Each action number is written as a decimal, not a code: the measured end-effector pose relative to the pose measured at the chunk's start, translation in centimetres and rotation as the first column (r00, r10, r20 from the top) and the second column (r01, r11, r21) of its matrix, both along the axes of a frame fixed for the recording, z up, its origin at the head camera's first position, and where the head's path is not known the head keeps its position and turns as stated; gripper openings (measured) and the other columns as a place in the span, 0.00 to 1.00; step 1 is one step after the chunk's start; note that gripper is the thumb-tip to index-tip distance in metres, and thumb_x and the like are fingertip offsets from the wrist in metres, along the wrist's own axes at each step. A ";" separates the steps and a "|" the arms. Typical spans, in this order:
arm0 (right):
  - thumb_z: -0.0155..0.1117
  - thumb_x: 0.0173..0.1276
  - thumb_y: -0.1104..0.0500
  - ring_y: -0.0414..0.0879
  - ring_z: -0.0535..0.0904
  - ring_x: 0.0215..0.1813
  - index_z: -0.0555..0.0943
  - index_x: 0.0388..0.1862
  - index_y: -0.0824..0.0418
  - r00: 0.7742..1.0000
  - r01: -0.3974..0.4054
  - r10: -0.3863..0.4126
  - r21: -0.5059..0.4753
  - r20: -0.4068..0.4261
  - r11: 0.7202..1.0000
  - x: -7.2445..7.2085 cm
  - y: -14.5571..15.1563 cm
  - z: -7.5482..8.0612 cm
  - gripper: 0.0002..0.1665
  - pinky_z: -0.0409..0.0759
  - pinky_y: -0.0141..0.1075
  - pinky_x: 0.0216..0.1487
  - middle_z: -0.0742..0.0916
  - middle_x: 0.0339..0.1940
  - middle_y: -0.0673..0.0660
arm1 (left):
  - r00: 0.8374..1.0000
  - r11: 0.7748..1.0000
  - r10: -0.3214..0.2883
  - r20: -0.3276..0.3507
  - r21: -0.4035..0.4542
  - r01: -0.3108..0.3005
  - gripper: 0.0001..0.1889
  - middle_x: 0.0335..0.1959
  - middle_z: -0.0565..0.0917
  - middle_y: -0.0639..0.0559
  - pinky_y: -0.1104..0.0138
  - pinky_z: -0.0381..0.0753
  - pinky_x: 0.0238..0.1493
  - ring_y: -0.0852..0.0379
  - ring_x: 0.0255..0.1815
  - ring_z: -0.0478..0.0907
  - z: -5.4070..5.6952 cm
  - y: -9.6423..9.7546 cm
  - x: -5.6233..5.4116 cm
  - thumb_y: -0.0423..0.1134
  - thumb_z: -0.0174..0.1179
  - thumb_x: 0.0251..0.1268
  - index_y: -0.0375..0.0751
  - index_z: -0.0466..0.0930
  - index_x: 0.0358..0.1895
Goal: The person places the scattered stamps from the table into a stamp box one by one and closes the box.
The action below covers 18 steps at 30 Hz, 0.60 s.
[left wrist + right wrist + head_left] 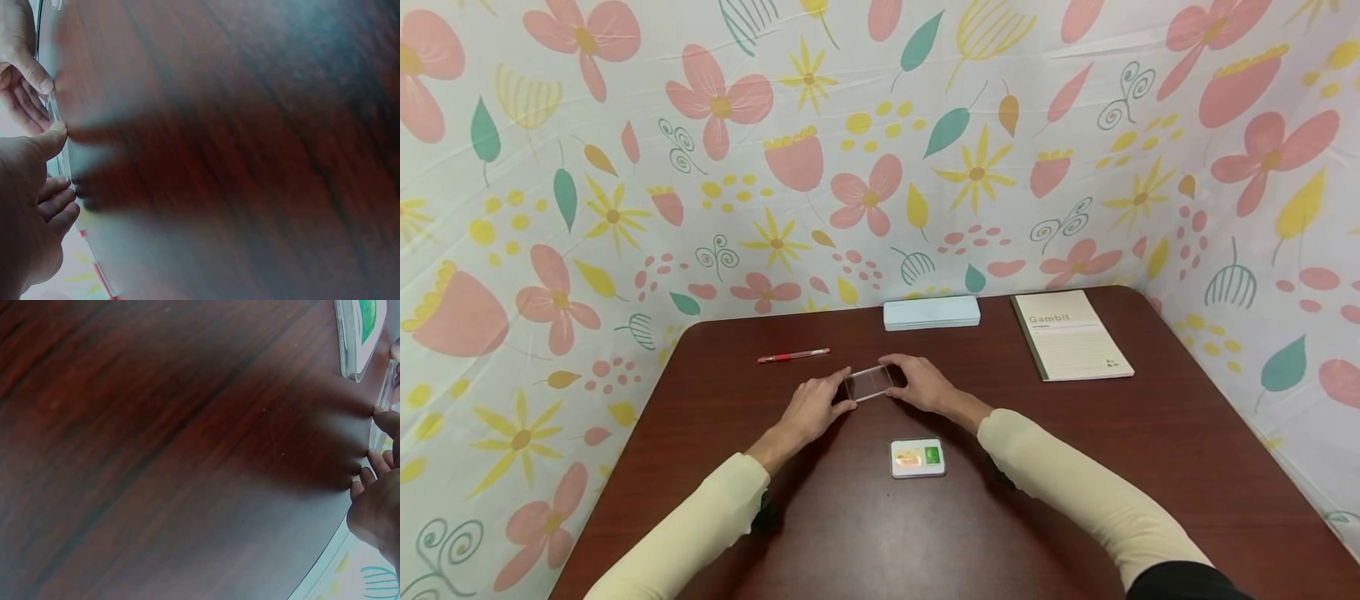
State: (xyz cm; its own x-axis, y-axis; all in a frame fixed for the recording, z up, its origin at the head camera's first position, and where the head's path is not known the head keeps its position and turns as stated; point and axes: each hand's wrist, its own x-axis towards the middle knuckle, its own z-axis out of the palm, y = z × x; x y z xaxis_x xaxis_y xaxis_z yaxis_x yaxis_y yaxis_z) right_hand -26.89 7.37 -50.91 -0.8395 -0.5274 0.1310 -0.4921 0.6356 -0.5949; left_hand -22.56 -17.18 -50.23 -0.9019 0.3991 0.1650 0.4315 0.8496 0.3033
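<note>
Both hands hold a shallow, clear plastic box lid (868,383) low over the table, its exact kind uncertain. My left hand (808,410) pinches its left end, thumb at the near side and fingers at the far side. At the opposite end, my right hand (923,385) grips it the same way. In the left wrist view the lid (64,164) appears edge-on between the two hands. Just nearer to me lies a small clear-edged case (917,458) with a white, orange and green face; its corner (350,362) shows in the right wrist view.
A red pen (793,356) lies beyond the left hand. Toward the back edge sits a pale blue oblong case (931,312), with a notebook (1072,335) to its right. A flower-print curtain (865,167) stands behind the dark wooden table (880,542).
</note>
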 end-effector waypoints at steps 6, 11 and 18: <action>0.78 0.69 0.62 0.56 0.79 0.71 0.77 0.73 0.66 1.000 -0.003 0.003 -0.005 -0.010 1.000 -0.2 -0.1 0.0 0.35 0.76 0.50 0.70 0.84 0.68 0.62 | 1.000 1.000 0.012 -0.001 0.012 -0.012 0.34 0.63 0.86 0.43 0.52 0.86 0.49 0.47 0.50 0.88 0.1 0.1 -0.2 0.45 0.74 0.69 0.36 0.75 0.74; 0.79 0.67 0.61 0.56 0.79 0.70 0.78 0.71 0.67 1.000 -0.015 0.015 0.004 -0.023 1.000 -0.3 0.0 0.1 0.35 0.76 0.50 0.69 0.85 0.66 0.61 | 1.000 1.000 -0.011 0.004 0.017 0.011 0.32 0.61 0.87 0.44 0.52 0.86 0.49 0.48 0.50 0.87 0.3 0.1 -0.4 0.43 0.75 0.69 0.36 0.76 0.71; 0.81 0.64 0.61 0.56 0.81 0.65 0.78 0.70 0.68 0.997 -0.053 0.054 0.021 -0.061 0.998 -0.2 0.6 0.6 0.37 0.78 0.50 0.67 0.85 0.62 0.61 | 0.999 0.998 -0.051 0.013 -0.022 0.052 0.31 0.64 0.84 0.42 0.51 0.84 0.56 0.46 0.59 0.85 1.0 0.4 -0.6 0.44 0.74 0.70 0.36 0.76 0.72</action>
State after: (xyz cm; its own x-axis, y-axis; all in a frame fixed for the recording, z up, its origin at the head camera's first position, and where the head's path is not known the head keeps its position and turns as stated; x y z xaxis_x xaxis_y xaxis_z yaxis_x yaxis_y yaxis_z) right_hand -27.10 8.00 -50.30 -0.8005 -0.5745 0.1706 -0.5612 0.6186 -0.5500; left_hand -23.12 -16.81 -49.26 -0.8820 0.4485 0.1446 0.4711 0.8330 0.2900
